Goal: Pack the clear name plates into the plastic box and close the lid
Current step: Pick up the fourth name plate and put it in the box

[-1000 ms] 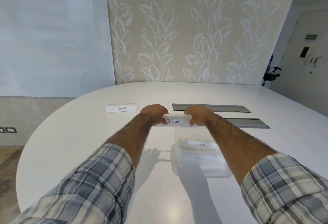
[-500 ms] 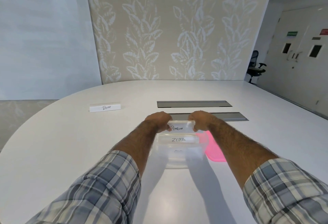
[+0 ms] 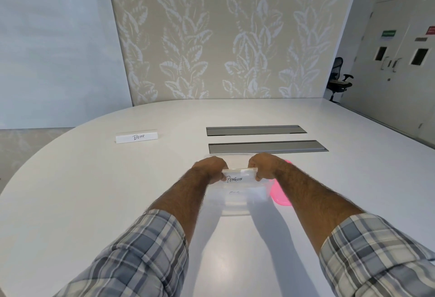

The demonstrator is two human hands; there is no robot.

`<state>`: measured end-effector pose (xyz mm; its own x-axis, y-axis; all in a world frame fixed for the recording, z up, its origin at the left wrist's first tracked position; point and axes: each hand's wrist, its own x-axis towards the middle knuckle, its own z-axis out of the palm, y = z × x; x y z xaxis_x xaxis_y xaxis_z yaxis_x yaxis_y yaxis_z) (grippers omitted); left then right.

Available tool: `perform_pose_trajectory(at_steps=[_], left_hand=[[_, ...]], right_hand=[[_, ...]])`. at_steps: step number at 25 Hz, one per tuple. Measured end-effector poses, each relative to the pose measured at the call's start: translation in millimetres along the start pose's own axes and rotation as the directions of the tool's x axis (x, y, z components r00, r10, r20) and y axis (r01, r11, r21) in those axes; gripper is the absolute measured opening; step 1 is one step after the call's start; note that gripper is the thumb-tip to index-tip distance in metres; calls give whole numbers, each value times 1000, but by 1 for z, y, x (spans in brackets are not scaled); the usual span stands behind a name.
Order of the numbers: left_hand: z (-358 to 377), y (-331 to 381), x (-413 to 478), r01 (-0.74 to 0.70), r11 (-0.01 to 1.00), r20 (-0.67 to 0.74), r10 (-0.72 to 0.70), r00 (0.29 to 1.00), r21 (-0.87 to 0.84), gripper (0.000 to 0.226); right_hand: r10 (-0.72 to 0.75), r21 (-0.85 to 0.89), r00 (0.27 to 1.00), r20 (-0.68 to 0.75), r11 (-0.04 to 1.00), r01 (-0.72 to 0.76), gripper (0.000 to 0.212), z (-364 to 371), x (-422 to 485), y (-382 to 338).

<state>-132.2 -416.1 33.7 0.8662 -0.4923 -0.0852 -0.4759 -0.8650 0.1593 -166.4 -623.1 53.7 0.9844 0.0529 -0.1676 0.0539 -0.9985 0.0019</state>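
Note:
A clear name plate marked "Penguin" (image 3: 239, 178) is held by its two ends, my left hand (image 3: 210, 167) on the left end and my right hand (image 3: 264, 165) on the right end. It sits over the open clear plastic box (image 3: 235, 209), low inside its mouth. Another plate lies in the box beneath it, its writing mostly hidden. The pink lid (image 3: 280, 194) rests on the table against the box's right side. A second loose name plate marked "Bear" (image 3: 136, 137) stands on the table far to the left.
The white oval table (image 3: 94, 202) has two grey cable hatches (image 3: 256, 130) (image 3: 268, 146) just beyond the box. A black office chair (image 3: 339, 80) stands by the doors at the far right.
Both hands carried the Penguin plate toward me and down over the box, covering the Zebra plate inside. The camera view shifted, bringing the pink lid into sight.

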Motion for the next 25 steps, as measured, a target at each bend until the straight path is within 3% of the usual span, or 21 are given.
perform_pose_trajectory(at_steps=[19,23,25], left_hand=[[14,6,19,-3,989,78,-9,997,150,38],[15,6,25,-16,984,124,-6,992,180,39],[16,7,28,-21,980,146,-8,989,198,39]], right_hand=[[-114,-91,990,80,988,121,44,14,14,8],[-127,-160,984,123,976,146,30,15,18,5],[-129,-159,982,136,976,150,33,16,20,5]])
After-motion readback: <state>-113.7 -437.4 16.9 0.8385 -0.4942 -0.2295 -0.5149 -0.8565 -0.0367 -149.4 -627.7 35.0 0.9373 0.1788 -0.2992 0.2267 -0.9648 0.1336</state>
